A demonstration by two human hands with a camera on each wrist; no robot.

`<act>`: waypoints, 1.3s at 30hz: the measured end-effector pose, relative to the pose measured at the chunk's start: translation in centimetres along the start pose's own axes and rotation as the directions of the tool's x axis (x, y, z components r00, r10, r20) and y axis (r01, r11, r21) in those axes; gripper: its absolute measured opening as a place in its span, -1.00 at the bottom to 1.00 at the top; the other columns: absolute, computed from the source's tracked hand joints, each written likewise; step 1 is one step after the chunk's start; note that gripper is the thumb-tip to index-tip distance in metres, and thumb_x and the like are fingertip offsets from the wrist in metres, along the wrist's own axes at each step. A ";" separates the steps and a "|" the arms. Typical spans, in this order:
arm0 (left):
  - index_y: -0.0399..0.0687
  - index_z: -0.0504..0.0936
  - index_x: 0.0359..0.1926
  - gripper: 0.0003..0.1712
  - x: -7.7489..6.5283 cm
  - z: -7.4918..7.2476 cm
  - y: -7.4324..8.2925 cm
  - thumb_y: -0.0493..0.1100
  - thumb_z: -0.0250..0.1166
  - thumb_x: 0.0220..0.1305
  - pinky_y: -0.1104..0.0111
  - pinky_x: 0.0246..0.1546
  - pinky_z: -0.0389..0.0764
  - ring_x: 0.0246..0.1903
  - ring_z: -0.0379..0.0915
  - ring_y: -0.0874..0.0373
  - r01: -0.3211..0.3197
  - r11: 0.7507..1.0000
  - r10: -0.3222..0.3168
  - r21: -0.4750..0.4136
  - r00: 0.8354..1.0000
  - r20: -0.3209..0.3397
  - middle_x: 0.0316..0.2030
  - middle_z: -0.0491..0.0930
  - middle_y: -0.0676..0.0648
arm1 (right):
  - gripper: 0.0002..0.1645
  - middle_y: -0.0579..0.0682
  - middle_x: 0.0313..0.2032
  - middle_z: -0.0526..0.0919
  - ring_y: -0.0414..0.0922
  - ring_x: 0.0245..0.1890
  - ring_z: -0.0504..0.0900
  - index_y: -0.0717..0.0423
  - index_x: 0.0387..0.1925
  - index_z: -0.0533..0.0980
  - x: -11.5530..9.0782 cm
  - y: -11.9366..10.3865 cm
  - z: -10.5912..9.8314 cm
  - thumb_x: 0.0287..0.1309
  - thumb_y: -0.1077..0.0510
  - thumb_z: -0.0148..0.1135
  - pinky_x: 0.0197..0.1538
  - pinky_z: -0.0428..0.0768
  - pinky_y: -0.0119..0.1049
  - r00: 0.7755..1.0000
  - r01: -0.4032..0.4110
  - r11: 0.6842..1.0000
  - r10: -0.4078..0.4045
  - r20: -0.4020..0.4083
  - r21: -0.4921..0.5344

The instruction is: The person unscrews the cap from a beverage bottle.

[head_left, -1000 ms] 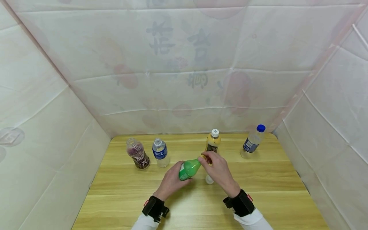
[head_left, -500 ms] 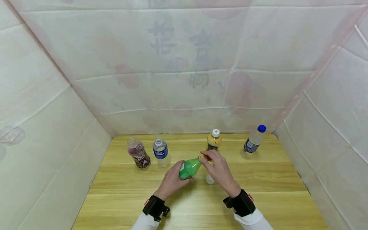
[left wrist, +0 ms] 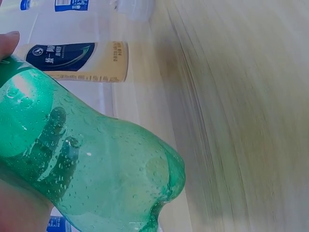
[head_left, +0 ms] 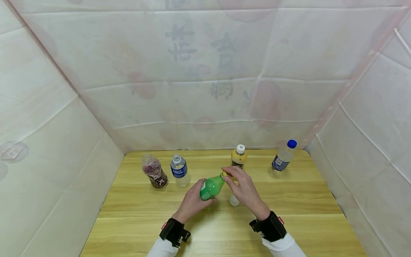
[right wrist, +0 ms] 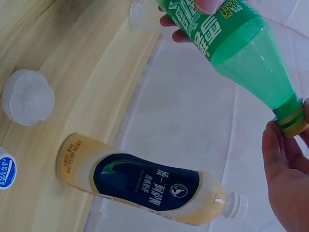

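Note:
My left hand (head_left: 193, 201) grips a green plastic bottle (head_left: 212, 187) round its body, tilted with its neck up and to the right. At the neck, my right hand (head_left: 246, 191) pinches the yellow cap (right wrist: 295, 124) between thumb and fingers. The cap sits on the bottle's mouth. Seen from the left wrist, the see-through green bottle (left wrist: 111, 150) has droplets on it and fills the lower left. Behind the right hand stands a milk tea bottle (head_left: 238, 159) with a white top, partly hidden. A translucent cap (head_left: 234, 201) lies under the right hand.
On the left of the wooden table (head_left: 144, 228) stand a purple-labelled bottle (head_left: 155, 172) and a clear blue-labelled bottle (head_left: 179, 171). A blue-capped bottle (head_left: 282, 159) stands at the back right. A white Pocari Sweat cap (right wrist: 7, 169) shows at the right wrist view's edge.
The right hand's fingertips have shifted slightly up and left around the yellow cap, and more of the cap shows. The green bottle and left hand stay nearly in place.

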State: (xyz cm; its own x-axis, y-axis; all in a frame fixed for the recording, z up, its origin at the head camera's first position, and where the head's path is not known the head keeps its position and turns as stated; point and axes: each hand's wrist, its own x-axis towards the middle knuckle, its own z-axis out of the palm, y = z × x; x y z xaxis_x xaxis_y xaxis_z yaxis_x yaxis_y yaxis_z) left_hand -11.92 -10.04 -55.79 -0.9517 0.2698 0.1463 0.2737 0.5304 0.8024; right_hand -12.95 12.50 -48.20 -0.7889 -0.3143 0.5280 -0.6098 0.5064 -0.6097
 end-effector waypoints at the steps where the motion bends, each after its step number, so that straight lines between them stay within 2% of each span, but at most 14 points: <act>1: -0.17 0.44 0.32 -0.15 0.0 0.0 0.1 -0.12 0.64 0.05 0.02 0.02 0.63 0.00 0.58 0.01 0.000 1.000 0.000 -0.007 1.000 0.000 0.05 0.62 -0.09 | -0.59 0.09 0.08 0.67 0.00 0.02 0.68 0.20 0.20 0.61 0.0 0.0 0.0 0.34 0.27 0.34 -0.01 0.72 -0.07 1.000 0.005 1.000 -0.005 0.001 0.004; 6: -0.15 0.44 0.33 -0.15 -0.1 0.0 0.2 -0.11 0.63 0.06 0.03 0.03 0.63 0.00 0.58 0.02 0.005 1.000 -0.005 -0.031 1.000 -0.002 0.05 0.62 -0.08 | -0.49 0.11 0.15 0.66 0.03 0.06 0.68 0.26 0.30 0.51 0.0 -0.1 -0.2 0.35 0.32 0.31 0.02 0.72 -0.04 1.000 0.000 0.998 -0.001 0.015 0.057; 11: -0.11 0.44 0.32 -0.16 -0.1 0.1 0.1 -0.10 0.63 0.06 0.04 0.02 0.64 -0.01 0.58 0.04 0.011 0.999 -0.011 -0.042 1.000 -0.013 0.04 0.62 -0.06 | -0.39 0.14 0.25 0.59 0.08 0.15 0.64 0.24 0.41 0.41 0.0 -0.4 -0.3 0.39 0.30 0.29 0.10 0.69 -0.07 0.998 -0.046 0.992 0.041 0.053 0.114; 15: -0.11 0.44 0.32 -0.15 -0.1 0.1 0.0 -0.04 0.63 0.06 0.04 0.03 0.64 0.00 0.58 0.04 0.020 0.999 -0.021 -0.044 1.000 -0.021 0.05 0.62 -0.05 | -0.28 0.19 0.34 0.49 0.14 0.24 0.58 0.20 0.48 0.32 0.0 -0.4 -0.3 0.37 0.24 0.34 0.18 0.65 0.00 0.994 -0.086 0.988 0.076 0.077 0.131; 20: -0.12 0.44 0.32 -0.14 -0.1 0.1 0.0 -0.03 0.63 0.05 0.03 0.03 0.64 0.00 0.58 0.03 0.026 0.999 -0.027 -0.032 0.999 -0.038 0.05 0.62 -0.06 | -0.21 0.20 0.48 0.33 0.20 0.42 0.37 0.13 0.52 0.27 0.0 -0.4 -0.4 0.39 0.07 0.34 0.31 0.49 0.21 0.985 -0.161 0.982 0.154 0.073 0.095; 24: -0.11 0.45 0.31 -0.16 0.0 0.0 0.0 -0.06 0.64 0.05 0.04 0.03 0.64 -0.01 0.58 0.04 0.016 1.000 -0.016 -0.009 0.999 -0.035 0.04 0.62 -0.05 | -0.27 0.18 0.47 0.36 0.19 0.46 0.33 0.11 0.50 0.32 0.1 -0.3 -0.4 0.42 0.00 0.31 0.37 0.39 0.28 0.979 -0.201 0.978 0.198 0.053 0.052; 27: -0.11 0.46 0.30 -0.17 0.1 0.1 -0.1 -0.08 0.64 0.05 0.05 0.04 0.64 -0.01 0.57 0.05 0.012 1.000 -0.011 0.012 1.000 -0.024 0.04 0.62 -0.04 | -0.32 0.19 0.39 0.46 0.17 0.39 0.43 0.13 0.44 0.40 0.2 -0.4 -0.3 0.41 -0.02 0.32 0.32 0.47 0.23 0.978 -0.210 0.977 0.209 0.024 0.022; 31: -0.14 0.47 0.28 -0.18 0.1 0.3 -0.1 -0.10 0.65 0.04 0.05 0.02 0.64 -0.03 0.57 0.05 0.001 0.999 0.000 0.042 1.000 -0.014 0.02 0.62 -0.05 | -0.47 0.10 0.04 0.68 0.05 0.05 0.67 0.20 0.25 0.56 0.2 -0.4 -0.2 0.40 -0.01 0.33 0.05 0.67 0.05 0.976 -0.210 0.977 0.208 -0.058 -0.021; 34: -0.17 0.48 0.26 -0.20 -0.1 0.4 0.0 -0.13 0.65 0.03 0.06 0.02 0.64 -0.04 0.58 0.04 -0.013 0.999 0.014 0.048 1.000 -0.008 0.01 0.63 -0.07 | -0.58 -0.01 -0.19 0.66 -0.06 -0.18 0.68 0.22 0.10 0.64 0.2 -0.5 -0.2 0.38 0.02 0.36 -0.12 0.70 -0.04 0.972 -0.214 0.976 0.208 -0.108 -0.043; 39: -0.18 0.47 0.27 -0.18 -0.4 0.6 0.1 -0.13 0.66 0.02 0.06 0.02 0.65 -0.03 0.58 0.04 -0.015 0.998 0.015 0.063 1.000 0.001 0.02 0.63 -0.07 | -0.63 -0.06 -0.25 0.66 -0.13 -0.24 0.66 0.19 0.01 0.68 0.0 -0.3 0.0 0.36 0.00 0.37 -0.16 0.70 -0.09 0.966 -0.247 0.967 0.240 -0.098 -0.068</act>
State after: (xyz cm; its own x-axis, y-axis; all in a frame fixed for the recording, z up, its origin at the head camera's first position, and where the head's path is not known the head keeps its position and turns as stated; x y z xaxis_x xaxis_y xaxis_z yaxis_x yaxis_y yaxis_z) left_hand -11.46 -9.64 -56.12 -0.9473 0.2789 0.1576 0.2963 0.5759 0.7619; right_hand -12.72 12.34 -47.99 -0.9009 -0.1038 0.4215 -0.3895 0.6218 -0.6794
